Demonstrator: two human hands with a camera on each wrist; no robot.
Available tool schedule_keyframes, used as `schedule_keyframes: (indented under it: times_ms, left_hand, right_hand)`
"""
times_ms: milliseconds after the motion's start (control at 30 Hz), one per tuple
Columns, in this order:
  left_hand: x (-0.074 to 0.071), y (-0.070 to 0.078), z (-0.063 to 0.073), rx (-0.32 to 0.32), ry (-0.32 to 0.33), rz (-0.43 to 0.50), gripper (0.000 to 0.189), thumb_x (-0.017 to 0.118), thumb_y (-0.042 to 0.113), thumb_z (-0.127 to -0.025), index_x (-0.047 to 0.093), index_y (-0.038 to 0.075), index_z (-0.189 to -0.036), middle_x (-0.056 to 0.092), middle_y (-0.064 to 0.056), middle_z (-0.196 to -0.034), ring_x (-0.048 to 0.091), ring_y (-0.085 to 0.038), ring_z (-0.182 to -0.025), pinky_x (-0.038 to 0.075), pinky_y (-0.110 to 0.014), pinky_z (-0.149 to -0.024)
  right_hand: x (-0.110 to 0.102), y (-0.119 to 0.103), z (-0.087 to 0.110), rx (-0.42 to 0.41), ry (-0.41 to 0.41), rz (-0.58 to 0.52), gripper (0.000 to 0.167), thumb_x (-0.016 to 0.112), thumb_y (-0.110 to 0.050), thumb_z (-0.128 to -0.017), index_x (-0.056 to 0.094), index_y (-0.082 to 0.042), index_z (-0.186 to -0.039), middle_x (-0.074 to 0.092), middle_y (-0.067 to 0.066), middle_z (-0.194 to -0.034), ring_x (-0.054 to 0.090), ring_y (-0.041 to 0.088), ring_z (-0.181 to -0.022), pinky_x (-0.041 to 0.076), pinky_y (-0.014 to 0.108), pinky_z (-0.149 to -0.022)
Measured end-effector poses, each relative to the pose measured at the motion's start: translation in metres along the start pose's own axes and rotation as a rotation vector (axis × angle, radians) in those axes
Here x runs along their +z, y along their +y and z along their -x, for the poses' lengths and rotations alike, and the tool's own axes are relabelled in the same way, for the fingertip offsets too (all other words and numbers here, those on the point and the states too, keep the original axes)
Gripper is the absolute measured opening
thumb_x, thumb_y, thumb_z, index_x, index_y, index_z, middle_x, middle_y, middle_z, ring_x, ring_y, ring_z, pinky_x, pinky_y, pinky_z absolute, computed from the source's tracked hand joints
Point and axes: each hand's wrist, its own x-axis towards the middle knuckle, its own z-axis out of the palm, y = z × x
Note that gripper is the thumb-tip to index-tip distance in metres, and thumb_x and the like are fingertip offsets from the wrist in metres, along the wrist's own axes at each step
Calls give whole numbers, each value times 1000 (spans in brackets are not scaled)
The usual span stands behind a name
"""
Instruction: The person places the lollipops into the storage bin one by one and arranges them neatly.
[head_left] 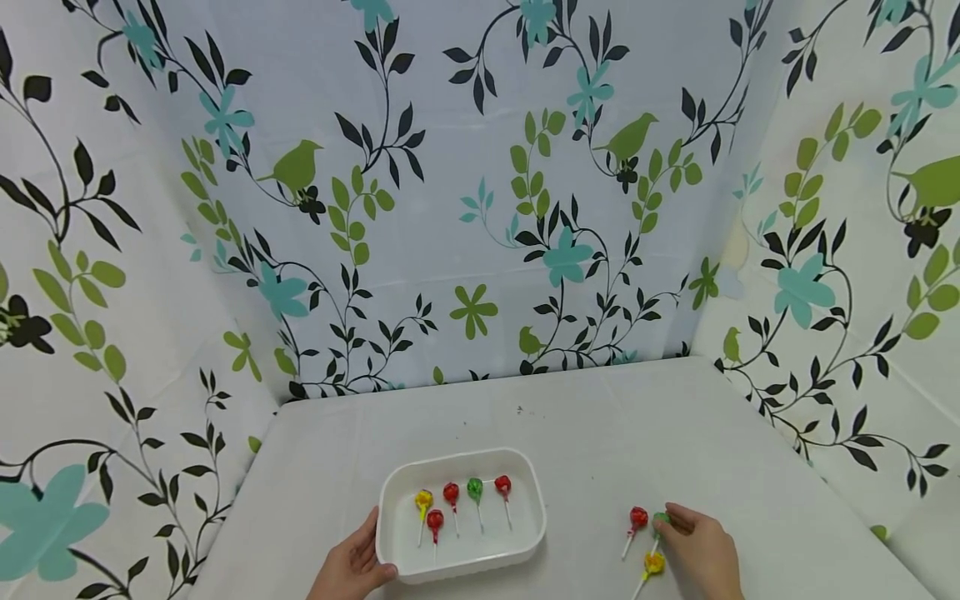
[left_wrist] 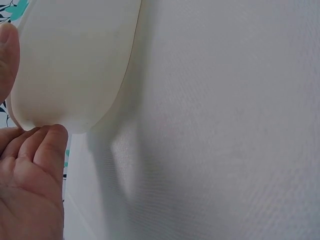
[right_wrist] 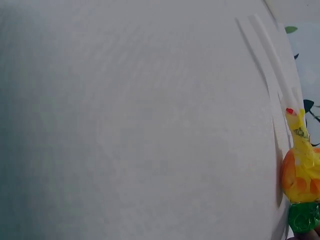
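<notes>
My left hand [head_left: 347,565] grips the left end of a white plastic tray [head_left: 517,537], thumb at the front and fingers along the side. In the left wrist view, that hand's fingers [left_wrist: 49,145] press against the tray's outer wall [left_wrist: 75,65]. Inside the tray lie a yellow lollipop [head_left: 423,500], a green lollipop [head_left: 475,489] and three red ones. My right hand [head_left: 705,550] pinches another green lollipop [head_left: 660,518] by its wrapped head. Beside it on the table lie a red lollipop [head_left: 637,518] and a yellow lollipop [head_left: 653,564], also large in the right wrist view.
A white cloth covers the table [head_left: 585,433]. Patterned curtains [head_left: 480,208] with leaves, birds and flowers hang behind it and along both sides. The tray stands left of the loose lollipops, with a stretch of tabletop between them.
</notes>
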Motion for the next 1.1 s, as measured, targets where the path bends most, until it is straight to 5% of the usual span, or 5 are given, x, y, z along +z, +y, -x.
schedule_keyframes:
  times_ms: [567,867,1100]
  left_hand:
    - [-3,-6,-2,18,-40,44,104,79,20,-91,6,-16,-156,8,-33,-163,16,-47,-149,46,-26,-112]
    - [-3,-4,0,17,-28,40,104,79,21,-91,7,-16,-156,10,-34,-162,19,-48,-149,47,-26,-111]
    - [-5,-2,-1,11,-30,30,102,77,23,-93,7,-16,-156,10,-34,-162,19,-48,-148,49,-27,-110]
  right_hand:
    - [-8,12,-4,27,53,-82,55,76,-43,-91,71,-1,-126,79,14,-108,56,51,-126,46,70,-101]
    - [-22,0,-7,11,86,-160,55,78,-39,-90,70,4,-124,80,15,-101,74,34,-97,64,36,-68]
    - [-23,-17,-4,-20,86,-183,56,79,-38,-91,69,4,-127,79,17,-108,75,33,-101,66,40,-73]
